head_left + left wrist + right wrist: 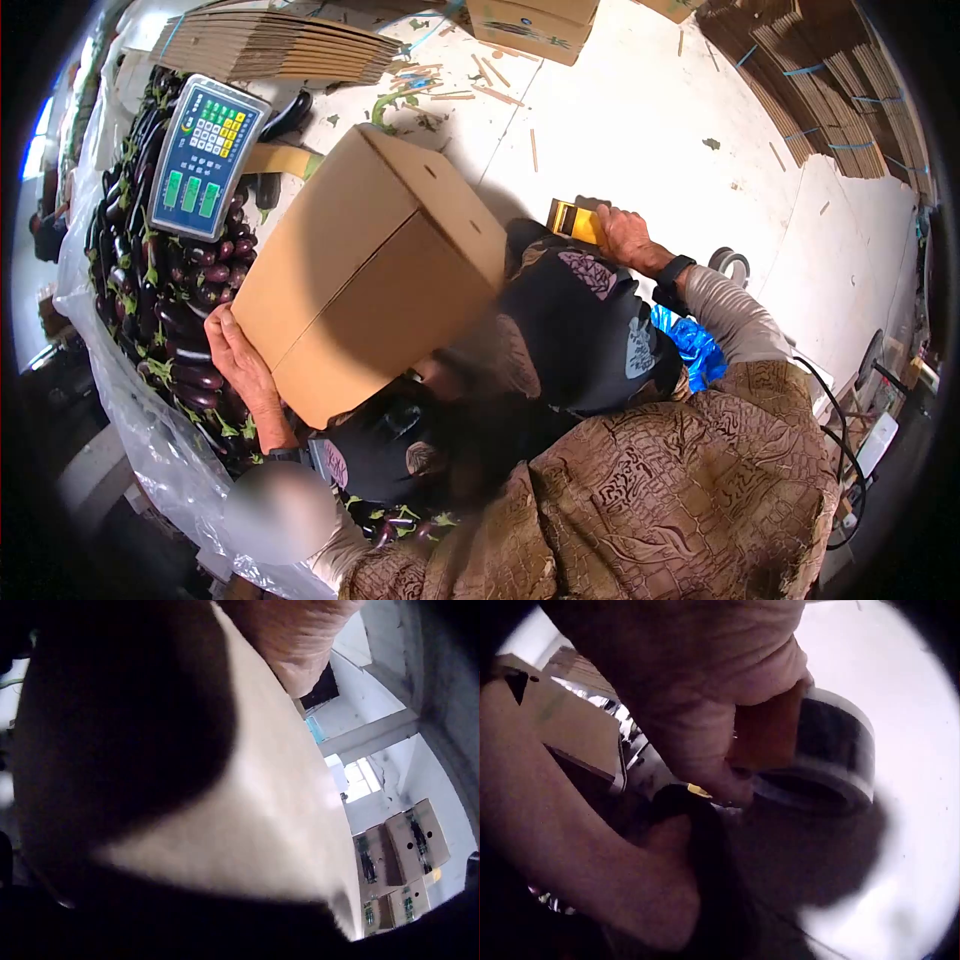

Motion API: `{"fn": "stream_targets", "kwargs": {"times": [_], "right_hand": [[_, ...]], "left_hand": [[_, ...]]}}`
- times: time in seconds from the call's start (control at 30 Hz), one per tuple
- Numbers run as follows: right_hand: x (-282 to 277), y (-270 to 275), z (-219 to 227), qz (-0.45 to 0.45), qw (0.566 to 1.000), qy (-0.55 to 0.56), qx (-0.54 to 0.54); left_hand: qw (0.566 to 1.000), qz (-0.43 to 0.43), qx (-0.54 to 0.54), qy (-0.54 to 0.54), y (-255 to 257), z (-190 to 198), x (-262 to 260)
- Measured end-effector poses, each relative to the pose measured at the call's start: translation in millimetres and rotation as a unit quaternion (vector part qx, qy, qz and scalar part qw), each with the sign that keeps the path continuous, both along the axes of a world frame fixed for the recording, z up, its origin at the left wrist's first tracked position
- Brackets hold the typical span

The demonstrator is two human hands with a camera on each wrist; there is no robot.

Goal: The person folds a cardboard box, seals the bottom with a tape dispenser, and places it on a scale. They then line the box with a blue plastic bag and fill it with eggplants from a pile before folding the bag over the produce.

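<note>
A brown cardboard box [340,260] with a seam down its upper face stands tilted over the person's lap. The left hand [243,365] presses against the box's lower left edge, fingers stretched along it. In the left wrist view, part of that hand [300,641] lies against the cardboard surface [285,802]. The right hand [628,238] grips a yellow tape dispenser [577,221] to the right of the box, over the white surface. The right wrist view shows the dispenser's tape roll [829,750] beyond the curled fingers.
A heap of eggplants [150,270] on plastic sheeting lies to the left, with a blue digital scale [207,155] over it. Flattened cartons [280,45] are stacked at the back left, more [830,90] at the back right. A loose tape roll [735,265] lies near the right forearm.
</note>
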State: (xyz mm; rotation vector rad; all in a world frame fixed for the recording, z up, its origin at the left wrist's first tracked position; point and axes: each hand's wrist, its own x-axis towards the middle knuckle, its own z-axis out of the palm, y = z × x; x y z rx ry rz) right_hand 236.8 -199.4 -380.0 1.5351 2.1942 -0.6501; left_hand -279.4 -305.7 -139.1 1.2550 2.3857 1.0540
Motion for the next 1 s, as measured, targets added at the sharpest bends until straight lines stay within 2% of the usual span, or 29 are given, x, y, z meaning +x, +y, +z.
{"fn": "stream_targets", "kwargs": {"times": [0.03, 0.13, 0.17, 0.2, 0.27, 0.3, 0.33, 0.4, 0.5, 0.57, 0.67, 0.7, 0.8, 0.83, 0.87, 1.0], "right_hand": [[-1, 0, 10, 0.003, 1.000, 0.003, 0.002], [10, 15, 58, -0.146, 0.976, 0.153, -0.058], [26, 22, 66, -0.247, 0.907, 0.308, -0.144], [25, 25, 87, -0.309, 0.802, 0.480, -0.177], [25, 45, 115, -0.354, 0.741, 0.545, -0.169], [17, 57, 137, -0.353, 0.707, 0.591, -0.162], [0, 66, 173, -0.341, 0.692, 0.617, -0.158], [-31, 81, 234, -0.278, 0.729, 0.613, -0.123], [-71, 93, 302, -0.184, 0.793, 0.576, -0.081], [-100, 87, 334, -0.178, 0.772, 0.607, -0.059], [-115, 92, 346, -0.139, 0.710, 0.677, -0.137], [-130, 89, 357, -0.127, 0.712, 0.676, -0.141], [-177, 73, 381, -0.078, 0.765, 0.630, -0.107], [-191, 68, 385, -0.059, 0.778, 0.617, -0.100], [-202, 67, 388, -0.011, 0.799, 0.593, -0.101], [-237, 64, 374, 0.116, 0.842, 0.512, -0.121]], "left_hand": [[1.000, 0.002, 0.005, 0.007, -1, -2, -2], [1.000, 0.001, -0.004, 0.009, -2, -2, -6], [1.000, 0.010, 0.005, -0.002, 2, 3, 3], [1.000, -0.004, 0.019, 0.014, 3, 2, 5], [1.000, -0.010, 0.022, 0.020, 2, 1, 3], [1.000, -0.004, 0.015, 0.010, 1, 1, 0], [1.000, -0.012, 0.025, 0.011, 1, 2, 1], [0.999, -0.005, 0.038, 0.023, 2, 0, 0], [0.997, -0.019, 0.057, 0.038, 2, 0, 2], [0.997, -0.011, 0.067, 0.035, 1, 2, 1], [0.997, -0.015, 0.076, 0.018, -2, -3, -3], [0.997, -0.002, 0.081, 0.019, -3, -4, -5], [0.992, -0.038, 0.115, 0.018, -1, -6, -5], [0.992, -0.027, 0.122, 0.018, -2, -7, -7], [0.993, -0.039, 0.115, 0.013, -3, -8, -8], [0.985, -0.051, 0.167, 0.015, -2, -14, -8]]}}
